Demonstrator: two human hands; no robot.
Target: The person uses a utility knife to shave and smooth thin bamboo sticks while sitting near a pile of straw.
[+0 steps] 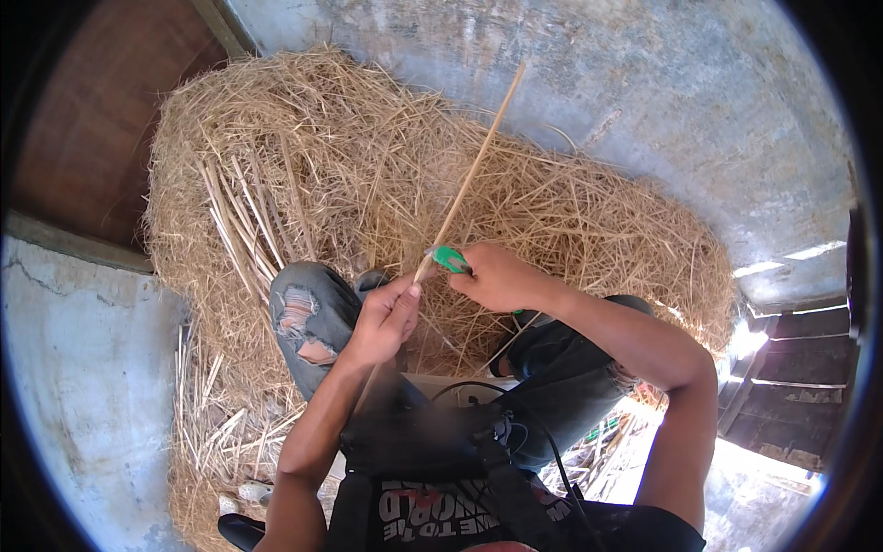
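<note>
A long, thin bamboo stick (pixel 480 158) slants up and away from between my knees, its far end over the blue-grey wall. My left hand (pixel 382 324) is closed around its near part, thumb lying along it. In my right hand (pixel 501 278) is a green utility knife (pixel 450 258), pressed against the stick just beyond the left hand's grip. The fingers wrap round the knife, and its blade is hidden.
Straw (pixel 368 156) is heaped beyond my legs. Several cut sticks (pixel 241 221) lean on it to the left, with more pale sticks (pixel 216 419) scattered lower down. A blue-grey wall (pixel 681 101) curves behind; wooden boards (pixel 796 377) stand at right.
</note>
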